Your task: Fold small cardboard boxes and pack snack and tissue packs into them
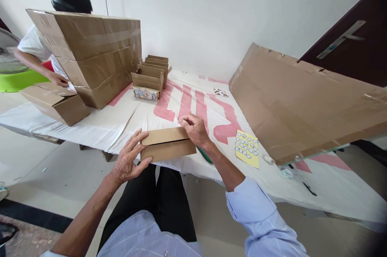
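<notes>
Showing a dark lengthwise slit, the oblong box (169, 151) is plain brown.

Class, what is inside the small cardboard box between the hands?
Inside the small cardboard box, only a dark slit shows between the flaps; any contents are covered. The left hand touches its left end, the right hand its right.

Nothing can be read, neither the red lettering (184, 101) on the white cloth (119, 126) nor the print on the colourful packet (145, 94).
</notes>
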The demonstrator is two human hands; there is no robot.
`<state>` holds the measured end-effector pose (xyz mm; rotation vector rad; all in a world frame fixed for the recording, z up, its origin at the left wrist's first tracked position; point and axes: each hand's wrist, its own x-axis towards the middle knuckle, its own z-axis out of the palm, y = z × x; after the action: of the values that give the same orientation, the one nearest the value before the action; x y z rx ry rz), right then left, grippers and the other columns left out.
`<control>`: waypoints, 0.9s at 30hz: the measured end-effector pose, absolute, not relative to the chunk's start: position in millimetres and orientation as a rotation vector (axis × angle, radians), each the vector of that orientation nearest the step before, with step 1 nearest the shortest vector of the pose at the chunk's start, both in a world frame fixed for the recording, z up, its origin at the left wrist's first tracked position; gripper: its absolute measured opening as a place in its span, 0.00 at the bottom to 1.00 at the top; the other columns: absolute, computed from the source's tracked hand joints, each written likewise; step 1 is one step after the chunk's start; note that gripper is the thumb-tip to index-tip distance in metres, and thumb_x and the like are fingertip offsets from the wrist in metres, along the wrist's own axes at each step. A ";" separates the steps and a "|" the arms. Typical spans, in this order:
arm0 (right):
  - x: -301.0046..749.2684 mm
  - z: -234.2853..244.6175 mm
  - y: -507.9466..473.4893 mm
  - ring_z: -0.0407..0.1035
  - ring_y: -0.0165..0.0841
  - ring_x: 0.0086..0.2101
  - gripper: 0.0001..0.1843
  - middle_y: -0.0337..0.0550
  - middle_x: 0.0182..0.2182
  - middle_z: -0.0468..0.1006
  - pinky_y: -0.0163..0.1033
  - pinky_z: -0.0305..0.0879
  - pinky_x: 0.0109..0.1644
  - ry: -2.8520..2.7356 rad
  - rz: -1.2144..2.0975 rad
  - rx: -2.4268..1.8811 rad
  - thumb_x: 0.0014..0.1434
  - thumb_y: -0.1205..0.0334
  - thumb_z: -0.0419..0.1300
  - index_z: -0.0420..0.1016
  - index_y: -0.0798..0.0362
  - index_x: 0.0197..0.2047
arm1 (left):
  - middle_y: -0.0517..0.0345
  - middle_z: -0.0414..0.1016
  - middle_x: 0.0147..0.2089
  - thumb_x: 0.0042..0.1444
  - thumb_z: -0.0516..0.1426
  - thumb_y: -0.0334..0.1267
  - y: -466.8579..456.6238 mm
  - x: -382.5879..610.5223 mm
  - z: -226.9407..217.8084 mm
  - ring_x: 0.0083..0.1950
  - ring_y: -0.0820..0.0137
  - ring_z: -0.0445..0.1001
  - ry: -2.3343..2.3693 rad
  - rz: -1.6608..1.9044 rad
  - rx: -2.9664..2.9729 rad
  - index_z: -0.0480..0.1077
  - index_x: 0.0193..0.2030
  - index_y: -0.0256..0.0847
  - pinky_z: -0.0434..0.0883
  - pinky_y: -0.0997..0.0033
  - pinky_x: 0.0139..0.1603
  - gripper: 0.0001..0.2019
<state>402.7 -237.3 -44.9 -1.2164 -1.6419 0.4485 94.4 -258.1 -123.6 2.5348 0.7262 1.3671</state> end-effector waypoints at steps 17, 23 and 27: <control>391.9 -50.2 -250.7 0.75 0.38 0.38 0.15 0.44 0.34 0.81 0.44 0.70 0.46 -1.930 0.212 -1.185 0.73 0.63 0.59 0.76 0.48 0.32 | 0.39 0.71 0.76 0.67 0.65 0.37 -265.7 95.6 -121.1 0.83 0.42 0.63 0.743 1.374 2.527 0.72 0.49 0.45 0.71 0.33 0.78 0.08; 397.3 -44.1 -255.0 0.71 0.37 0.35 0.18 0.41 0.32 0.78 0.42 0.70 0.42 -1.556 0.503 -1.212 0.69 0.46 0.65 0.77 0.48 0.30 | 0.39 0.72 0.76 0.68 0.65 0.37 -266.3 96.3 -122.6 0.83 0.42 0.64 0.766 1.384 2.551 0.71 0.51 0.45 0.73 0.32 0.76 0.09; 406.1 -40.2 -259.5 0.70 0.35 0.32 0.21 0.39 0.29 0.77 0.42 0.71 0.42 -1.336 0.696 -1.185 0.65 0.41 0.68 0.79 0.48 0.31 | 0.38 0.71 0.76 0.69 0.65 0.36 -265.4 94.5 -122.4 0.83 0.42 0.64 0.775 1.380 2.566 0.71 0.53 0.45 0.73 0.32 0.76 0.10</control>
<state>406.1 -259.5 -40.2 -1.1853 -1.3355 0.6959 94.5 -265.4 -122.4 2.5656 0.7755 1.3799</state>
